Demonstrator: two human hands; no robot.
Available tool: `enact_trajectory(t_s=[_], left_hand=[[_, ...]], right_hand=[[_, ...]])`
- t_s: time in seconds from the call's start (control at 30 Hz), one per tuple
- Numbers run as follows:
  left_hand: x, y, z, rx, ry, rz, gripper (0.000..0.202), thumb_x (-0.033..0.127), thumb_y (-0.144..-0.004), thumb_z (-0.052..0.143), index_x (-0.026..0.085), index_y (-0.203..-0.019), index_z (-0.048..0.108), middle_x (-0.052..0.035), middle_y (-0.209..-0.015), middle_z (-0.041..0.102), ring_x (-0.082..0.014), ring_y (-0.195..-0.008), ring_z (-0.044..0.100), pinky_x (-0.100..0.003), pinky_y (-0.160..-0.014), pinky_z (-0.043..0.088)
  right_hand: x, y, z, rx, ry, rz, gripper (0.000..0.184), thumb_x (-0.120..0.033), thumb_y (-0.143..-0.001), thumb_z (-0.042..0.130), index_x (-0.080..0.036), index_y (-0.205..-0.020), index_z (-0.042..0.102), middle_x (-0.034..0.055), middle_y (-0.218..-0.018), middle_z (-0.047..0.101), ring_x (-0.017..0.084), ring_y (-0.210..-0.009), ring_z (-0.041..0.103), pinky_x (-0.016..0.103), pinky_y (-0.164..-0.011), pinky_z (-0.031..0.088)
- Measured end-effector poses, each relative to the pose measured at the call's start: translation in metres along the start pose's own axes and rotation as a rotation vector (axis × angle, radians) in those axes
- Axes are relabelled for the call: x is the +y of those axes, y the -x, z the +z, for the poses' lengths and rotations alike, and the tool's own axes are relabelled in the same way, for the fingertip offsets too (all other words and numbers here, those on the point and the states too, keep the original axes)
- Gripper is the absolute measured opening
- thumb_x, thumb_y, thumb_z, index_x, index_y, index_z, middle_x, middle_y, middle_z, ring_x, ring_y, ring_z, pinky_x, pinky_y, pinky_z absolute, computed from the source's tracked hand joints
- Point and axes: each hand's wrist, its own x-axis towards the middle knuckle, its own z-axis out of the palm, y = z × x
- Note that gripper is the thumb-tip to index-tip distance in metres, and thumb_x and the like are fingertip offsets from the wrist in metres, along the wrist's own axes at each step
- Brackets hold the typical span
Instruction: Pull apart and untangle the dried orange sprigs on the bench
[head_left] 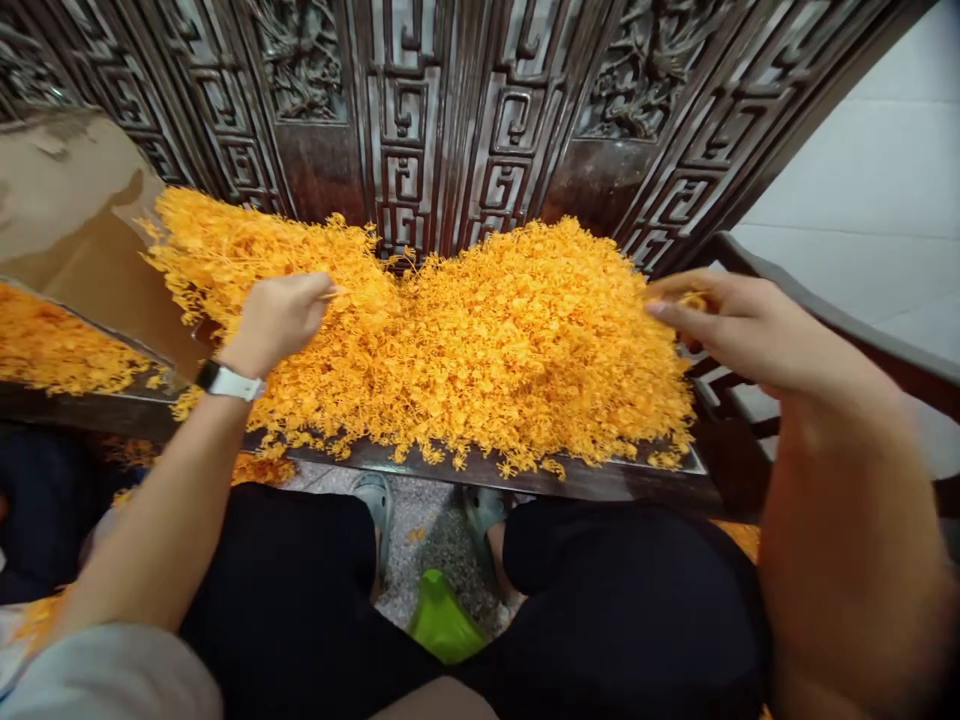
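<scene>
A big heap of small orange flower-like pieces (517, 340) covers the dark wooden bench (465, 470) in front of me. My left hand (281, 315), with a watch on its wrist, is closed in a pinch over the left part of the heap. A thin orange bit shows at its thumb tip. At the heap's right edge, my right hand (720, 315) is curled with thumb and fingers close together. An orange flower piece (691, 300) shows between its fingers. How firmly either hand grips its piece is partly hidden.
A torn cardboard piece (142, 270) stands at the left, with more orange pieces (60, 345) beyond it. The carved wooden backrest (457, 130) rises behind the heap, and a curved armrest (840, 310) is at the right. Something bright green (442, 620) is between my legs.
</scene>
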Motion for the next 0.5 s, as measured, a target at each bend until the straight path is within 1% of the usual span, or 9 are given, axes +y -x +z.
enact_trajectory(t_s=[0.03,0.07,0.1,0.13,0.17,0.2,0.23,0.33,0.5], left_hand=[[0.007,0.002,-0.004,-0.025,0.001,-0.021,0.022,0.032,-0.103,0.047,0.024,-0.085,0.057,-0.0054,-0.073,0.063,-0.0217,-0.065,0.054,-0.037,-0.063,0.029],[0.015,0.004,-0.006,-0.045,0.014,-0.039,0.024,0.034,-0.105,0.046,0.024,-0.086,0.057,-0.0061,-0.075,0.065,-0.0221,-0.064,0.056,-0.037,-0.062,0.028],[0.023,0.007,-0.008,-0.044,0.03,-0.076,0.028,0.037,-0.108,0.045,0.024,-0.086,0.057,-0.0062,-0.074,0.066,-0.0223,-0.063,0.056,-0.037,-0.061,0.027],[0.03,0.009,-0.009,-0.048,0.053,-0.101,0.031,0.04,-0.11,0.043,0.024,-0.087,0.057,-0.0059,-0.073,0.065,-0.0223,-0.063,0.056,-0.037,-0.061,0.027],[0.034,0.011,-0.008,-0.045,0.078,-0.121,0.033,0.042,-0.111,0.041,0.024,-0.088,0.057,-0.0058,-0.072,0.065,-0.0222,-0.062,0.056,-0.037,-0.061,0.027],[0.037,0.013,-0.008,-0.04,0.101,-0.137,0.035,0.044,-0.112,0.04,0.024,-0.088,0.057,-0.0055,-0.071,0.065,-0.022,-0.062,0.056,-0.036,-0.061,0.027],[0.037,0.015,-0.007,-0.035,0.121,-0.148,0.036,0.045,-0.112,0.039,0.025,-0.089,0.058,-0.0054,-0.07,0.064,-0.0219,-0.062,0.056,-0.036,-0.06,0.028],[0.032,0.019,-0.003,-0.037,0.15,-0.172,0.038,0.048,-0.112,0.04,0.025,-0.089,0.06,-0.0058,-0.069,0.064,-0.0227,-0.062,0.058,-0.036,-0.059,0.028],[0.028,0.019,-0.005,-0.055,0.179,-0.229,0.038,0.046,-0.112,0.041,0.024,-0.089,0.062,-0.0066,-0.071,0.067,-0.0251,-0.064,0.062,-0.037,-0.061,0.029]], right_hand=[[-0.006,0.015,0.004,0.178,0.132,-0.007,0.084,-0.064,-0.09,0.076,-0.011,-0.153,0.057,0.0424,-0.154,0.048,0.054,-0.14,0.053,0.072,-0.1,0.042],[-0.017,0.034,0.013,0.325,0.212,-0.047,0.113,-0.067,-0.088,0.077,-0.011,-0.172,0.027,0.0435,-0.173,0.017,0.061,-0.16,0.024,0.082,-0.114,0.025],[-0.03,0.054,0.027,0.42,0.237,-0.115,0.137,-0.071,-0.082,0.08,-0.012,-0.177,0.001,0.0384,-0.179,-0.008,0.062,-0.166,-0.001,0.086,-0.12,0.01],[-0.044,0.073,0.044,0.462,0.2,-0.211,0.141,-0.072,-0.077,0.083,-0.013,-0.177,0.004,0.0371,-0.179,-0.001,0.058,-0.168,0.002,0.081,-0.126,0.012],[-0.058,0.091,0.064,0.497,0.084,-0.291,0.121,-0.067,-0.082,0.08,-0.015,-0.174,0.023,0.0347,-0.173,0.027,0.052,-0.166,0.023,0.074,-0.128,0.023],[-0.071,0.105,0.084,0.441,-0.028,-0.332,0.09,-0.061,-0.09,0.073,-0.021,-0.166,0.044,0.0281,-0.161,0.05,0.046,-0.156,0.043,0.071,-0.125,0.034],[-0.082,0.116,0.102,0.366,-0.123,-0.354,0.066,-0.057,-0.094,0.069,-0.023,-0.15,0.062,0.0227,-0.146,0.063,0.043,-0.144,0.056,0.07,-0.121,0.041],[-0.108,0.125,0.142,0.096,-0.375,-0.318,0.034,-0.049,-0.094,0.071,-0.024,-0.115,0.079,0.0138,-0.121,0.077,0.035,-0.12,0.069,0.059,-0.106,0.054],[-0.151,0.117,0.161,-0.032,-0.775,-0.16,0.018,-0.04,-0.093,0.073,-0.023,-0.095,0.079,0.0083,-0.101,0.079,0.026,-0.098,0.073,0.042,-0.09,0.056]])
